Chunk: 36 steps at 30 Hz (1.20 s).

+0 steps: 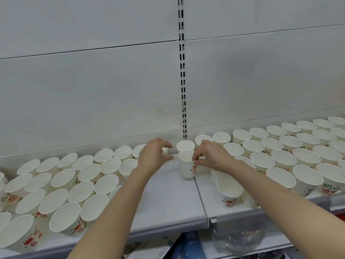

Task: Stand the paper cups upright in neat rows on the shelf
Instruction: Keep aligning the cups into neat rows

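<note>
At the centre of the frame we pinch the rim of a paper cup (187, 168) with our right hand (211, 157); it stands upright on the bare strip of the white shelf (168, 199), just in front of another upright cup (185, 146). Our left hand (152, 156) hovers just left of it, fingers loosely curled and holding nothing. Rows of upright cups (74, 184) fill the lower left, and more rows (291, 152) fill the right.
</note>
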Available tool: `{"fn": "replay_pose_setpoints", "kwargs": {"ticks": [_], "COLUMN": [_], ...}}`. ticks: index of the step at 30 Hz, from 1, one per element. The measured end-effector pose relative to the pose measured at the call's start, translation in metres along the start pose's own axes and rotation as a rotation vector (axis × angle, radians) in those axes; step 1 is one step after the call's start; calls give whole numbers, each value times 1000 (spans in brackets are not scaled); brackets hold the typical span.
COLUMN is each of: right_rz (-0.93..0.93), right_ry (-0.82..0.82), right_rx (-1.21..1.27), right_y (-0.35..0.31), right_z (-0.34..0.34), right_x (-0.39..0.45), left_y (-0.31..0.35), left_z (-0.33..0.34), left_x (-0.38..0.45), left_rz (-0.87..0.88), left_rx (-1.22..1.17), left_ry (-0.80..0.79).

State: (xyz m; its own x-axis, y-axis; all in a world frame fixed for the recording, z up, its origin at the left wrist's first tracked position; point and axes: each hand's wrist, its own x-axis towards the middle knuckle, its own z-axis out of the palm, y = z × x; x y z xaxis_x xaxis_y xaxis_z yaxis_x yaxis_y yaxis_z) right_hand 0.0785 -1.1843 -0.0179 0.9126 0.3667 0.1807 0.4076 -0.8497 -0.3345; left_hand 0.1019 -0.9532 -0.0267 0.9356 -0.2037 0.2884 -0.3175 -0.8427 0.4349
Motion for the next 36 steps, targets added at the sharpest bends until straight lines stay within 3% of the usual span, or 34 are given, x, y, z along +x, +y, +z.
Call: {"fn": "replay_pose_setpoints", "kwargs": {"ticks": [5,18,29,33,36], "right_rz": [-58,-72,-149,-221,-278], "right_ry": [-25,60,134,175,214], "right_rx": [-150,-298,-246,-243,-214], "right_y": [12,12,11,4,-6], "right_z": [1,12,13,14,18], "right_x": [-5,-3,-2,2,3], "left_y": [-23,-11,-15,-20,-24], "left_z": [5,33,31,9,-21], "left_x": [20,34,25,5,-23], "left_rz": [-106,-123,-100,-118,-224], "left_rx": [347,220,82,70,107], "left_ry": [-101,-46,-121,1,108]}}
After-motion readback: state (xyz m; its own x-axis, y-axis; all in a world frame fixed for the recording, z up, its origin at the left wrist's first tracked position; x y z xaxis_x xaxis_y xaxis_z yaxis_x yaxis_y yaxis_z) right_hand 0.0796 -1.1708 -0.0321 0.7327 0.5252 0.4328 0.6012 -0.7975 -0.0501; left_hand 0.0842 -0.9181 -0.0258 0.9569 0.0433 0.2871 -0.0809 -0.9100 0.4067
